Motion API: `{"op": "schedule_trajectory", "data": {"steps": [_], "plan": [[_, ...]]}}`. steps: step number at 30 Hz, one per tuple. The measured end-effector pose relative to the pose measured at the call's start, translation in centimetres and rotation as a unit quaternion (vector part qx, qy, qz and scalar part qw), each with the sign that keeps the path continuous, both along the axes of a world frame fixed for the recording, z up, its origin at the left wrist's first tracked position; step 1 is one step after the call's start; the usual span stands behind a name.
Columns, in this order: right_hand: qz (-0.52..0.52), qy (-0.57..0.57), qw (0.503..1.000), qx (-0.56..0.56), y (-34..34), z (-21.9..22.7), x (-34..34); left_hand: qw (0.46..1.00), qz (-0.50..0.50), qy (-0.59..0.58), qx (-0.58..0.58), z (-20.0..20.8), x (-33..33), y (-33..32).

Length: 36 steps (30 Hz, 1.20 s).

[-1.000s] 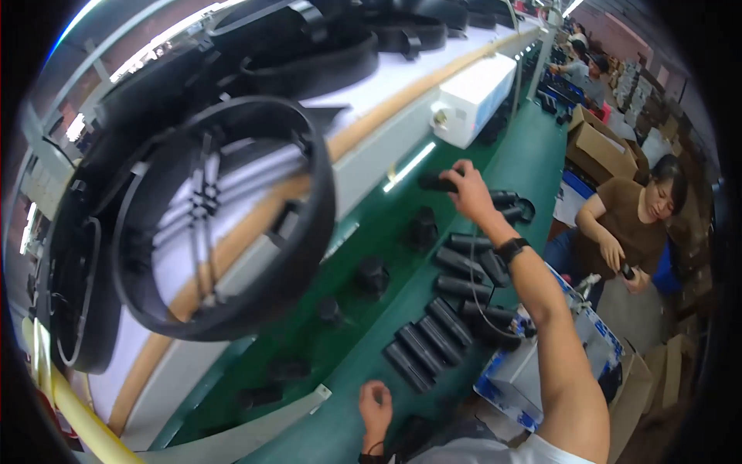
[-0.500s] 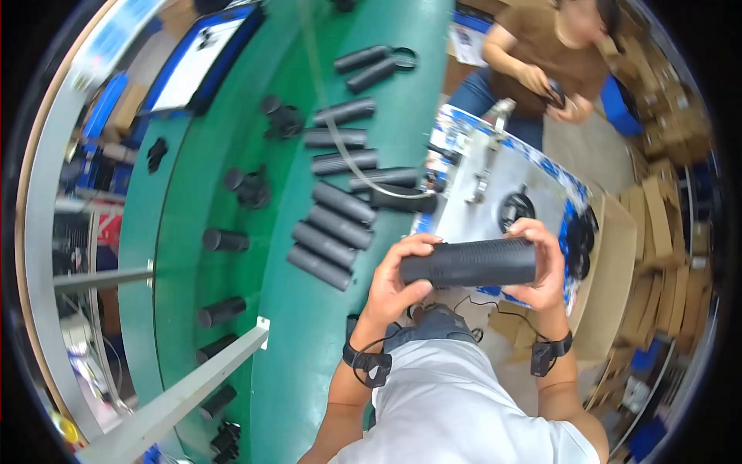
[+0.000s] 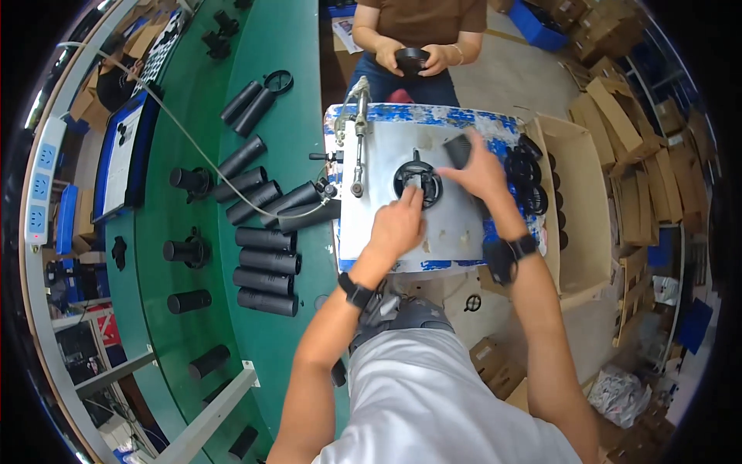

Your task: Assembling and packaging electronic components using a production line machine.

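The fingertips of my left hand (image 3: 398, 228) come together at the middle of a round black spoked piece (image 3: 434, 184) on the metal worktop (image 3: 379, 232). Whether they pinch a small part there is hidden. To the right, my right hand (image 3: 485, 172) has its thumb and fingers around a dark perforated tube (image 3: 457, 151), held tilted above the worktop. The hand covers much of the tube. A metal lever clamp (image 3: 359, 147) stands on the worktop's left side.
Several black tubes (image 3: 267, 281) lie on the green bench (image 3: 278, 340) at left. Black rings (image 3: 523, 166) pile up on the worktop's right edge, beside a cardboard box (image 3: 583, 232). Across the worktop a co-worker's hands (image 3: 437, 60) hold a black round part.
The tube, gripped level by both hands before, is now at my right hand alone, farther over the worktop. My left hand has let go and moved to the round spoked piece. The view has turned.
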State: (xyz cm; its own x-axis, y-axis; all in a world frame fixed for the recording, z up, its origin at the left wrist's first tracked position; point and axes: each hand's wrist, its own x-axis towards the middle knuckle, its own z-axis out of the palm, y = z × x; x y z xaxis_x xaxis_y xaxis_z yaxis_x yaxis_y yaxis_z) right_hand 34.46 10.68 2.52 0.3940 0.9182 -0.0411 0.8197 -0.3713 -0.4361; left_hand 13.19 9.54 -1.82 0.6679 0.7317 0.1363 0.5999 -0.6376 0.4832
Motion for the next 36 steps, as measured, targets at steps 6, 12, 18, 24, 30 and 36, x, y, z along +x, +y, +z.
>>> {"op": "schedule_trajectory", "data": {"steps": [6,12,18,24,30,36], "plan": [[0.002,-0.140,0.981,-0.131,2.7,-1.1,-4.8,0.992,-0.107,0.061,0.036,-2.3,0.1,3.2],[-0.057,-0.160,0.976,-0.134,3.5,-1.5,-6.2,0.990,-0.131,0.014,0.057,-3.8,-0.2,4.4],[-0.044,-0.166,0.980,-0.102,4.0,-1.1,-5.2,0.993,-0.096,0.000,0.067,-3.7,0.2,4.1],[-0.048,-0.161,0.980,-0.106,3.7,-1.2,-6.5,0.993,-0.081,-0.015,0.082,-3.9,-0.8,3.4],[0.001,-0.102,0.994,-0.048,1.2,-1.8,-4.0,0.988,-0.055,-0.126,0.063,-3.9,-2.6,0.9],[0.010,0.392,0.857,0.334,-1.9,3.7,-3.9,0.966,0.066,-0.249,0.031,-4.8,-7.2,-4.0]]}}
